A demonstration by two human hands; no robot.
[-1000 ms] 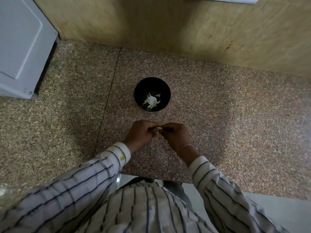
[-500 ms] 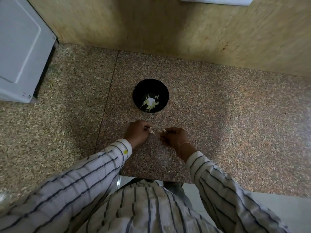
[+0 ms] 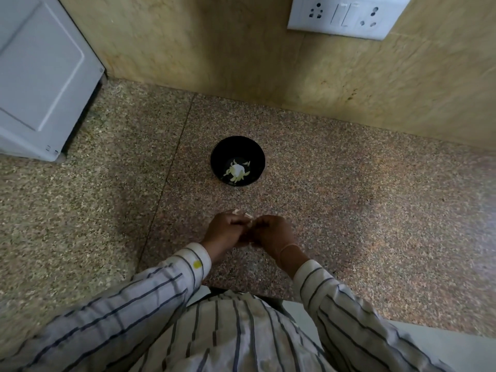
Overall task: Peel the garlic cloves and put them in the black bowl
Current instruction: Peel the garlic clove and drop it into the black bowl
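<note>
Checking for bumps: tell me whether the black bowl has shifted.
No. The black bowl keeps its gap right of the counter seam; only the view shifted.

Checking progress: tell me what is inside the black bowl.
Inside the black bowl lies a pale heap of garlic pieces. Cloves or skins, I cannot tell; anything beneath the heap is covered.

The bowl (image 3: 221, 151) sits on the counter (image 3: 349, 210) about midway back, with garlic pieces (image 3: 237, 170) lying in its bottom. Nearer the front edge, straight before the bowl, the left hand (image 3: 225, 233) and right hand (image 3: 272, 232) meet side by side, pinching between them what seems to be a garlic clove (image 3: 250, 224). A scrap (image 3: 237, 211) lies on the counter just beyond the left hand. Far left, a boxy appliance (image 3: 40, 76) stands against the wall (image 3: 214, 49). A socket panel (image 3: 346, 16) is on the wall, behind and right of the bowl.
</note>
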